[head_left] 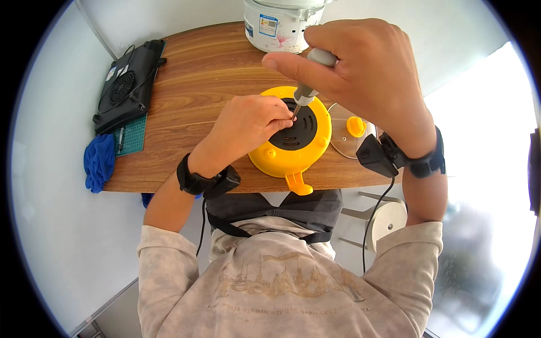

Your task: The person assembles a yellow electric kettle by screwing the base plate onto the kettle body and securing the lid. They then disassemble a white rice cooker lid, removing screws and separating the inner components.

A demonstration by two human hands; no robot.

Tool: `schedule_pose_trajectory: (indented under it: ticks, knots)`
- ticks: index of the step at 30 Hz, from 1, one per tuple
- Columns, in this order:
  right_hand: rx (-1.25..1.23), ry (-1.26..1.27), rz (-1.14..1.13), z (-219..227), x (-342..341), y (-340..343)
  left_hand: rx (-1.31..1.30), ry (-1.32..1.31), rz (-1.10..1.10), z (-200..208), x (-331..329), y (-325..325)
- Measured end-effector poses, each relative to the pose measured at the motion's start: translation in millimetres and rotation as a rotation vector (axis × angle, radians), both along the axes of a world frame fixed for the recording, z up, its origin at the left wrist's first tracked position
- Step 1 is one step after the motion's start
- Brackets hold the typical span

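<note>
Bottom up on the wooden table rests a yellow round electric pot (269, 164), its handle jutting toward me. A black slotted base plate (305, 134) covers its middle. Wrapped round the grey handle of a screwdriver (305, 93), my right hand (369, 70) holds the tool tilted, shaft pointing down at the plate. My left hand (248, 121) leans over the pot's left side, its thumb and finger pinched at the lower end of the shaft. Those fingertips hide the screwdriver's tip and whatever lies under it.
Right of the pot lies a glass lid (341, 143) with a yellow knob (356, 127). A white rice cooker (276, 34) stands at the back. Along the left edge are a black appliance (127, 84), a green cutting mat (134, 137) and a blue cloth (99, 160). A stool (389, 222) stands below right.
</note>
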State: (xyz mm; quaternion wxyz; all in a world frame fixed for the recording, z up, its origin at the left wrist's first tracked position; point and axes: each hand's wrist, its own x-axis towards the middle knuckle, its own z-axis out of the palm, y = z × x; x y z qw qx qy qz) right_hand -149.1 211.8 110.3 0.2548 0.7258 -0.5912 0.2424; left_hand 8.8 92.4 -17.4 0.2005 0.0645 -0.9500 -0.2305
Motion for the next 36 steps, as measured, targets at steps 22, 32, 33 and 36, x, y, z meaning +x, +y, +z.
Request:
schedule_pose_trajectory:
  ticks: [22, 32, 33, 36]
  knots:
    - [0.201, -0.293, 0.058, 8, -15, 18, -0.054, -0.02, 0.033, -3, 0, 3]
    - [0.08, 0.016, -0.016, -4, -7, 1, -0.001, -0.046, 0.031, 3, 1, -2]
    - [0.063, -0.061, 0.036, -7, -6, 1, 0.003, -0.037, 0.025, 2, 1, -3]
    - [0.081, -0.259, 0.16, -8, -1, 9, 0.026, -0.005, 0.034, 1, 2, -1]
